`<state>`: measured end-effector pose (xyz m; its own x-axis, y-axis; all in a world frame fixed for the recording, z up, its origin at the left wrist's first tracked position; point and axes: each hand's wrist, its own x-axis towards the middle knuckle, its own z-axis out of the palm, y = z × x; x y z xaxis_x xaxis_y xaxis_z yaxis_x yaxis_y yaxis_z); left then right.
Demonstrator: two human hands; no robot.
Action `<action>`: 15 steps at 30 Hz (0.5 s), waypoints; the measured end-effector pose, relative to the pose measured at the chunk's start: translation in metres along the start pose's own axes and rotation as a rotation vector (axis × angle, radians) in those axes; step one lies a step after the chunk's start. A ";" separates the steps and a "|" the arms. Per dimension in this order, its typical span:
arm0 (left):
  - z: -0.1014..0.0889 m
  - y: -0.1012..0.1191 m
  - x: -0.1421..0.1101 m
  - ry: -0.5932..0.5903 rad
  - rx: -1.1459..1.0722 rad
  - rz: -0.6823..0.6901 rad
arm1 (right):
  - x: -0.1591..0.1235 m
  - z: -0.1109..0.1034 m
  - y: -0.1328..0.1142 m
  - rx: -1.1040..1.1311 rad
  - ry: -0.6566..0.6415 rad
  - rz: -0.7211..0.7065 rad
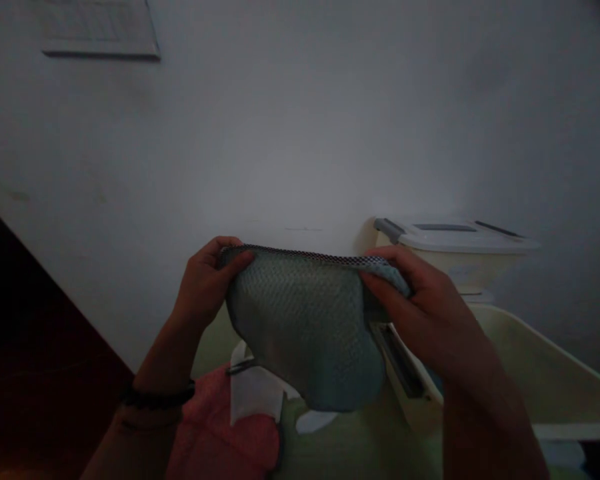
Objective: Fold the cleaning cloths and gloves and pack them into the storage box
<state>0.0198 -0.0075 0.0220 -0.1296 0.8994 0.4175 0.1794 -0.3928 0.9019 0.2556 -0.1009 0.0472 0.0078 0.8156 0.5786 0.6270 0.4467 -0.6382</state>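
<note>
While the left hand (205, 283) pinches 1 end of a grey-green cloth (300, 320), the right hand (427, 310) has the other end pinched too.

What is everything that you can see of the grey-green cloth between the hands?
The grey-green cloth looks like soft, textured fabric, with a dark-and-white patterned band along its upper edge. The left hand and right hand pinch that nearly straight edge near its ends; it sits slightly lower at the right. The rest hangs loosely to a rounded lower outline, above a green surface and in front of a pale wall.
</note>
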 end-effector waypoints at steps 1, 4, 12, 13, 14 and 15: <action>0.001 0.000 -0.002 -0.016 0.042 0.005 | 0.002 0.001 0.002 0.015 0.012 0.006; 0.005 0.001 -0.004 -0.070 0.160 0.023 | 0.004 0.001 0.008 -0.042 -0.014 0.020; 0.003 -0.015 0.004 -0.252 0.269 0.035 | 0.001 -0.009 0.008 -0.060 -0.090 0.050; 0.002 -0.017 0.004 -0.316 0.266 0.028 | 0.002 -0.008 0.007 -0.032 -0.071 0.038; 0.002 -0.017 0.003 -0.377 0.255 0.025 | 0.002 -0.006 0.006 -0.008 -0.059 0.032; 0.001 -0.018 0.003 -0.430 0.238 0.025 | 0.002 -0.003 0.006 0.010 -0.059 0.032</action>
<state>0.0176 0.0021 0.0070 0.2834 0.9074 0.3102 0.4013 -0.4060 0.8211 0.2620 -0.0975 0.0466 -0.0181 0.8495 0.5273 0.6193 0.4235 -0.6611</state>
